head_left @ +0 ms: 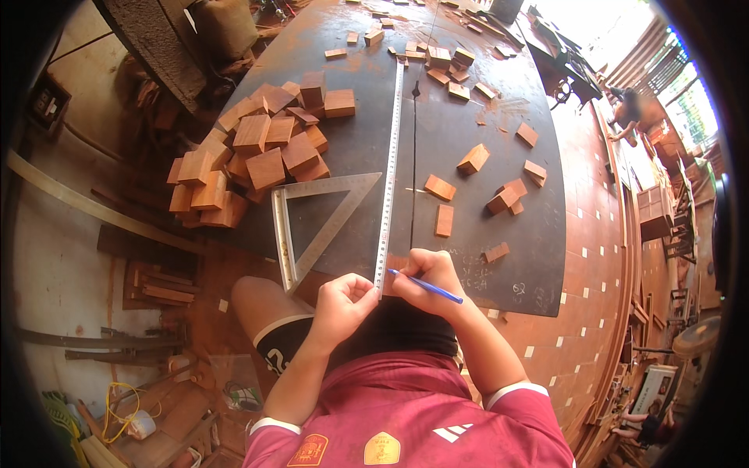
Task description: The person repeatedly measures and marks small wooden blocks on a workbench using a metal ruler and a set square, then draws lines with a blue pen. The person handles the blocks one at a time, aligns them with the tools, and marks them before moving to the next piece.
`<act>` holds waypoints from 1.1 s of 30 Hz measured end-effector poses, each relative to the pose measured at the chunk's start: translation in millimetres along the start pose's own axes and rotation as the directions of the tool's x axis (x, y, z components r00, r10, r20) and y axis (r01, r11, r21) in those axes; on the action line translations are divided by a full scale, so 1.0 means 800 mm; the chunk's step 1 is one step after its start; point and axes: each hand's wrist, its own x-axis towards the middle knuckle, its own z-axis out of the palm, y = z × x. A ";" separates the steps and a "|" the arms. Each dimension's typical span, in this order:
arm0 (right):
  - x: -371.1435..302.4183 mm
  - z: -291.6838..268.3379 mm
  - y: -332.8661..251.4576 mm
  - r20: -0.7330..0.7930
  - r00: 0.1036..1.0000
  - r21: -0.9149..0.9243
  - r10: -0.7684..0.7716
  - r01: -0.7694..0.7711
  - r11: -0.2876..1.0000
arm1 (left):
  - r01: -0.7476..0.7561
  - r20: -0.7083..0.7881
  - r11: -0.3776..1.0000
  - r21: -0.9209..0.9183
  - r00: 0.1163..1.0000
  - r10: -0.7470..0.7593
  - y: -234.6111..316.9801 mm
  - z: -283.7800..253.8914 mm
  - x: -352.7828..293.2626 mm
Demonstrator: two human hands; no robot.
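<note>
My left hand [347, 306] pinches the near end of a white measuring tape [390, 168], which runs straight away from me along the dark table. Held in my right hand [434, 279] is a blue pen [438, 291], its tip beside the tape. Partly hidden by that hand, a small reddish wooden block [397, 263] lies near the tape's end at the table's front edge. A metal triangle square [328, 186] rests left of the tape, its corner pointing toward it.
A heap of wooden blocks [265, 168] covers the table's left side. Several loose blocks [473, 159] are scattered on the right, more at the far end. The dark tabletop [488, 288] bears chalk-like marks near its front right corner. Two other people [636, 109] are off to the right.
</note>
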 end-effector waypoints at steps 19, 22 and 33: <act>-0.025 -0.045 -0.009 0.171 0.934 -0.383 -0.314 0.357 0.852 | -0.023 -0.626 0.946 0.322 0.745 0.231 -0.033 -0.128 0.007; -0.031 -0.032 0.004 0.041 0.956 -0.461 -0.291 0.277 0.843 | 0.047 -0.537 0.972 0.229 0.840 0.085 -0.017 -0.127 0.010; -0.030 -0.011 0.009 -0.154 0.951 -0.368 -0.269 0.197 0.909 | 0.099 0.081 0.740 -0.665 0.995 -0.060 -0.011 -0.147 -0.001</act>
